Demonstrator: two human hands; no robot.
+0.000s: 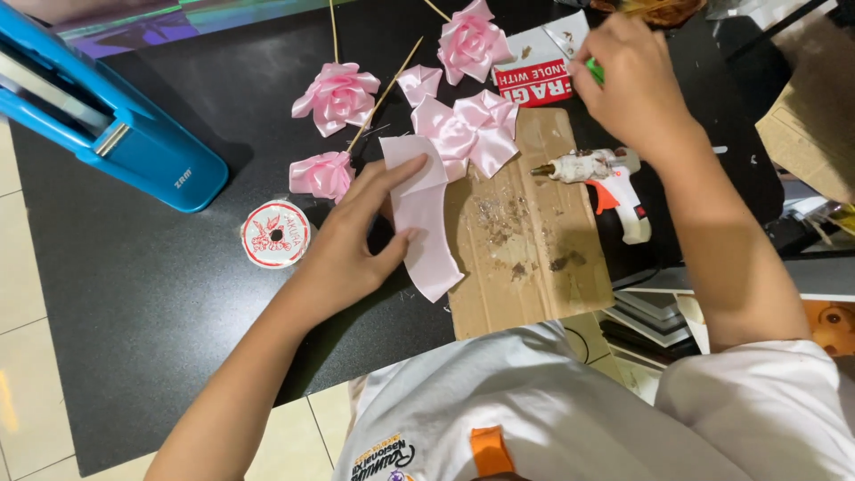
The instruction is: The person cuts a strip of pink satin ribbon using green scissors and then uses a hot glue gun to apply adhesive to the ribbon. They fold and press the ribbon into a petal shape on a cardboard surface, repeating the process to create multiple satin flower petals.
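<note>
**Pink ribbon pinned flat while the other hand reaches for something green**

Closest in is the person's white shirt (552,401) with an orange patch, and from it both bare arms stretch out over the black surface (160,294). The left hand (356,236) lies palm down, fingers spread and extended, pressing a strip of pink satin ribbon (426,223) against the surface; the forefinger rests across the strip's upper end and the thumb touches its side edge. The strip runs from under the fingertips down past the thumb, its lower end lying on a sheet of brown cardboard (534,258) spotted with dried glue.

Just beyond the left fingertips sits a pink ribbon bow (468,129) of folded loops, touching the top of the strip. Farther out from that hand lie three ribbon roses on thin wooden sticks: one (337,96) above the knuckles, a smaller one (322,174) just beside the forefinger, and a third (472,40) at the far edge. Beside the left wrist, on the outer side, is a round white ribbon spool (276,233), and well beyond it a blue box-like device (107,116).

The right hand (628,76) is curled shut around a small green object (594,69), mostly hidden by the fingers. Below that wrist a white and orange glue gun (601,174) lies on its side, nozzle toward the bow. A red and white printed card (539,71) lies just inside the right hand.
</note>
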